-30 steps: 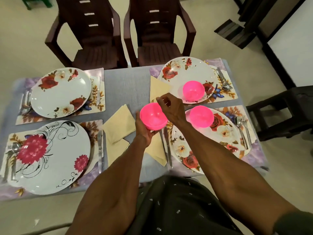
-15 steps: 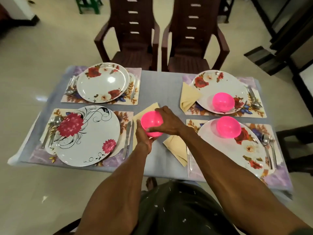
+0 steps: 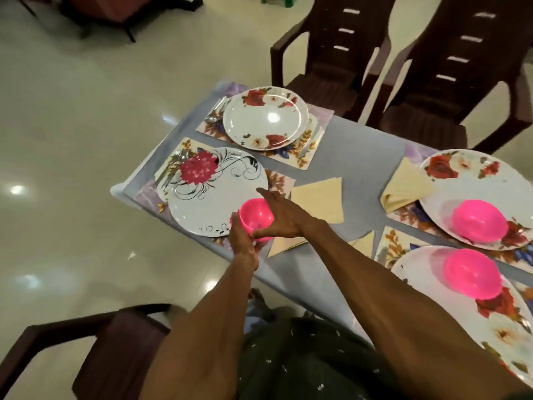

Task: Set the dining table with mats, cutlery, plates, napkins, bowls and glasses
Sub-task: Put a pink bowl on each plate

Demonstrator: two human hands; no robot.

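Pink bowl (image 3: pixel 256 216) between left hand (image 3: pixel 241 237) and right-hand fingers (image 3: pixel 269 197).

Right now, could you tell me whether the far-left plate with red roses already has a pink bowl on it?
No, the rose plate at the far left is bare, while the left hand holds a pink bowl over the nearer plate.

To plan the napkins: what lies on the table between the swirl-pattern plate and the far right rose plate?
In the head view, two folded yellow napkins lie there, with bare grey tablecloth between them.
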